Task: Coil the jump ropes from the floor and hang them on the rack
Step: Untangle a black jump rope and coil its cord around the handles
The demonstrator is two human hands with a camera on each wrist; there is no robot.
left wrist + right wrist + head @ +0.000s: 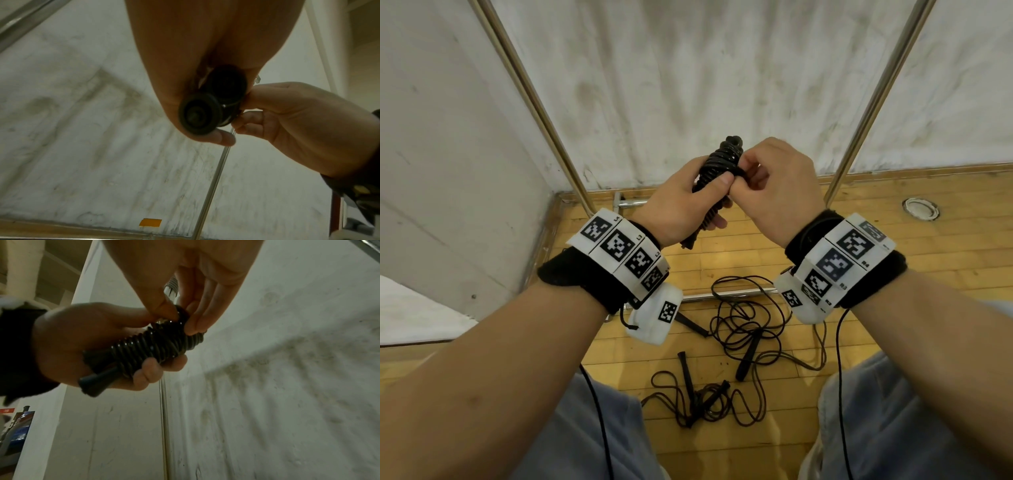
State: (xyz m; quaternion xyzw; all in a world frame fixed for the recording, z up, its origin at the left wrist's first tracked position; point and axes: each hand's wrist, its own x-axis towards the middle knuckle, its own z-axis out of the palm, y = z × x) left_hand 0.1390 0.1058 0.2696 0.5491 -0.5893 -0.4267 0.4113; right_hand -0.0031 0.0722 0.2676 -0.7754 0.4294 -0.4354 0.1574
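A black jump rope (719,168) is wound in tight turns around its two handles, forming a bundle (152,345). My left hand (681,205) grips the bundle around its lower half, thumb across the turns. My right hand (767,181) pinches the cord at the bundle's upper end with thumb and fingertips (193,327). The handle ends (200,116) show in the left wrist view. Two more black jump ropes lie loose on the wooden floor: one tangle (750,329) by the rack's base bar, another (695,397) nearer my legs.
The rack's two chrome uprights (530,102) (873,102) rise at either side in front of a stained white wall. Its base bar (722,294) lies across the floor below my wrists. A round floor socket (920,208) sits at the right.
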